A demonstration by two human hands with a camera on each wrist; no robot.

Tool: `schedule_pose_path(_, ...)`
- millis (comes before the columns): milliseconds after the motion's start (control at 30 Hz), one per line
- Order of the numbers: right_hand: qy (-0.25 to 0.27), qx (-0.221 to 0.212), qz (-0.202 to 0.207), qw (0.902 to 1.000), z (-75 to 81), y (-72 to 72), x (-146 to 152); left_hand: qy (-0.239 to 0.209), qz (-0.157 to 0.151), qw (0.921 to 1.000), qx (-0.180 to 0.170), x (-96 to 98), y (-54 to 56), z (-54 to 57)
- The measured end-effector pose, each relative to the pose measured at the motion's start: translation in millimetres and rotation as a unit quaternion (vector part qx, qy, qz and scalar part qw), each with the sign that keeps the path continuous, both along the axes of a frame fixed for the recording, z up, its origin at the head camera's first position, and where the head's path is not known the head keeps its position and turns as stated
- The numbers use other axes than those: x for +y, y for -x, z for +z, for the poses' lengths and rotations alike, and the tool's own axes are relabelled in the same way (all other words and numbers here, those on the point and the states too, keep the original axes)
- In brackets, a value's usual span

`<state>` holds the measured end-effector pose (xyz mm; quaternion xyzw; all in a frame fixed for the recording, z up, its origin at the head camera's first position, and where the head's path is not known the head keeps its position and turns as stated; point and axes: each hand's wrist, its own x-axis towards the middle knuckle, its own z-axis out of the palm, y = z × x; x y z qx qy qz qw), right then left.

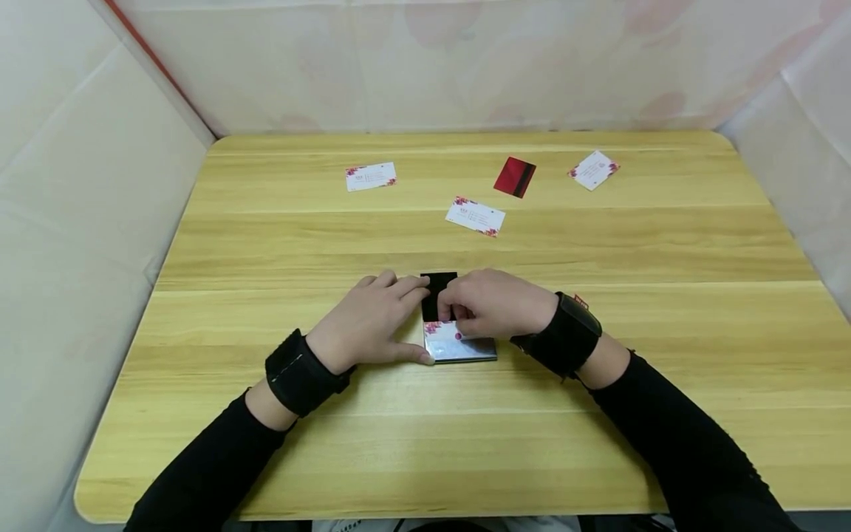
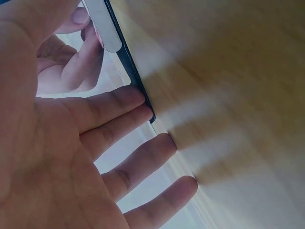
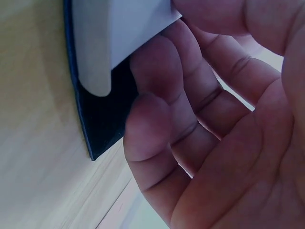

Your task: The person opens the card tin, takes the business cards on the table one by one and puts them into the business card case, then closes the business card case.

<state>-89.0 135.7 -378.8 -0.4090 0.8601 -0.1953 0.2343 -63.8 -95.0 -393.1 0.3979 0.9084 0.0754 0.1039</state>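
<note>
A card case lies on the table in front of the person, its black lid (image 1: 437, 290) folded back flat and its silvery tray (image 1: 475, 352) nearer the body. At the tray sits a white business card (image 1: 435, 330) with pink flower print. The right hand (image 1: 495, 301) bends over the case; in the right wrist view its thumb and fingers pinch the white card (image 3: 138, 28) by a corner. To the left, the left hand (image 1: 375, 321) steadies the case with fairly straight fingers, its fingertips (image 2: 138, 98) at the black lid and its thumb at the tray's near left corner.
Farther back on the wooden table (image 1: 266, 244) lie several loose cards: a white one (image 1: 371, 177) at left, another white card (image 1: 475, 216) mid-table, a red card (image 1: 515, 177) with a dark stripe, and a white card (image 1: 594, 171) at right. Pale cloth walls (image 1: 432, 66) enclose the table.
</note>
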Motion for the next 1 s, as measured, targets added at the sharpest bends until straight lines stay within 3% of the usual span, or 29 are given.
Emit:
schedule_pose_path(167,-0.02,-0.007,-0.011,0.9997,1.2,-1.4,0.1,-0.001,-0.003,1.0,0.001,0.3,0.5,-0.4)
schedule_pose_path(1000,-0.008,0.011,-0.006,0.9999,-0.3,-2.3,-2.8,0.006,0.001,1.0,0.0,-0.5,0.7,-1.1)
